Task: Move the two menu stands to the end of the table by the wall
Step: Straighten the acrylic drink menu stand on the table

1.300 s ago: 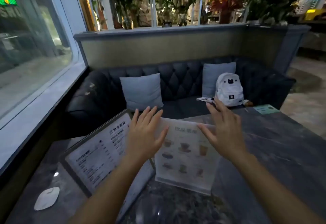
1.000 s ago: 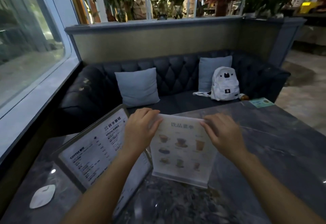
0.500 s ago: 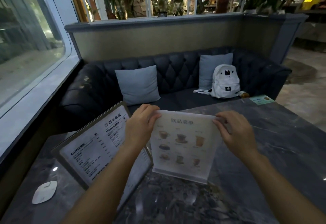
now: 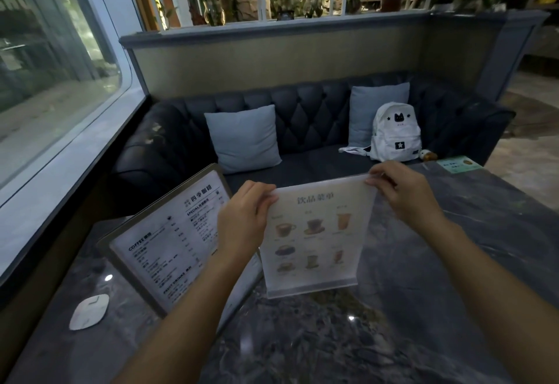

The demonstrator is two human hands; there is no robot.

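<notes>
I have the clear acrylic menu stand with the pale drinks card (image 4: 317, 238) pinched at its two top corners: my left hand (image 4: 243, 217) closes on the left corner, my right hand (image 4: 403, 194) on the right, fingers (image 4: 379, 179) folded over the top edge. It stands upright near the middle of the dark marbled stone bench (image 4: 453, 262); I cannot tell whether its base is touching the surface or just clear of it.

The second stand, the dark-framed coffee menu board (image 4: 169, 241), leans back just to my left, closer to the window wall. My left wrist is right beside its edge.

The risks as I judge them: I hold only the thin upper edge, so the foot could swing and the smooth plastic could slip through my fingers. If I carry it left towards the wall end, the base or my forearm could clip the framed board and tip it over. The small white oval device (image 4: 89, 311) lies on the bench at that end and could get knocked. Dragging instead of lifting might scrape the stone.
</notes>
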